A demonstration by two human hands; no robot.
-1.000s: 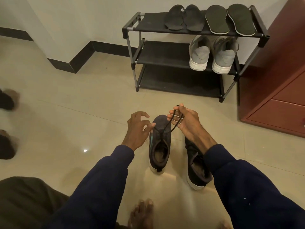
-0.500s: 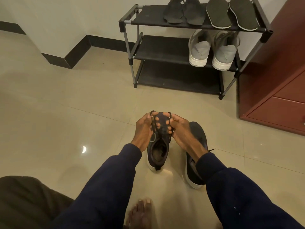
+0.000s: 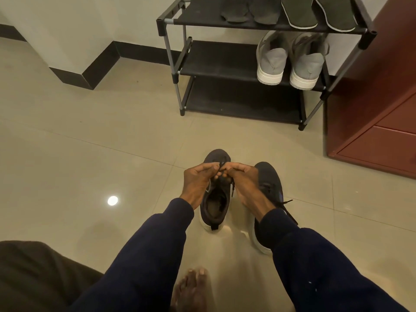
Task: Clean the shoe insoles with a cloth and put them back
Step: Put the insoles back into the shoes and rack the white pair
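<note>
The left hand (image 3: 198, 181) pinches the lace (image 3: 233, 189) of a dark shoe (image 3: 215, 208) that stands on the floor, heel toward the person, so its opening faces up. The right hand (image 3: 243, 181), fingers curled, pinches the same lace from the other side, probably to work the knot. A second dark shoe (image 3: 270, 176) waits just beside. Four insoles (image 3: 299, 12) lie flat on the rack (image 3: 171, 21) top, seemingly set out for wiping.

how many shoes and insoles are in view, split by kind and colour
dark shoes, on the floor: 2
grey shoes, on the rack: 2
dark grey insoles: 2
green insoles, pale-edged: 2
total: 8
</note>
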